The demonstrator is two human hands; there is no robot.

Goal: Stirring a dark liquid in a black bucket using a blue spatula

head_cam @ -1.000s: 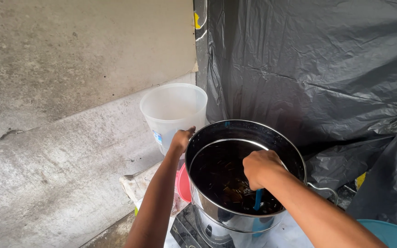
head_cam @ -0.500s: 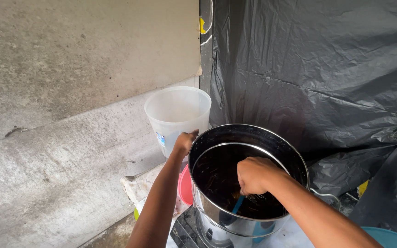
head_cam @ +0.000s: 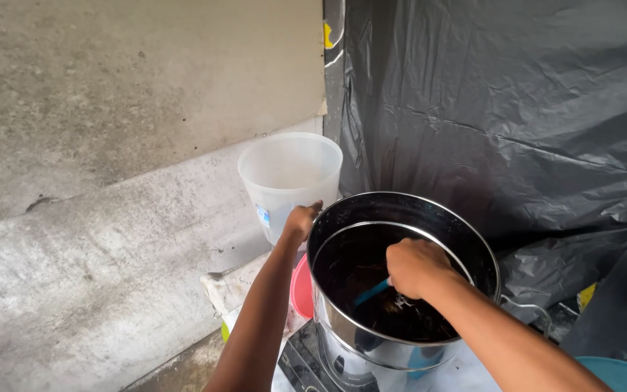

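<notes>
Centre frame, I see my left hand gripping the pot rim to steady it; right hand closed on a blue spoon.

Rough grey concrete wall ahead of me on the left, a stained concrete ledge sloping below it, crinkled black plastic sheeting draped on my right, soft daylight throughout.

A single head-worn camera looks steeply down and forward at the pot from close above. The pot sits low and right of centre in the frame; the wall fills the space left of it, the black sheet behind.
</notes>
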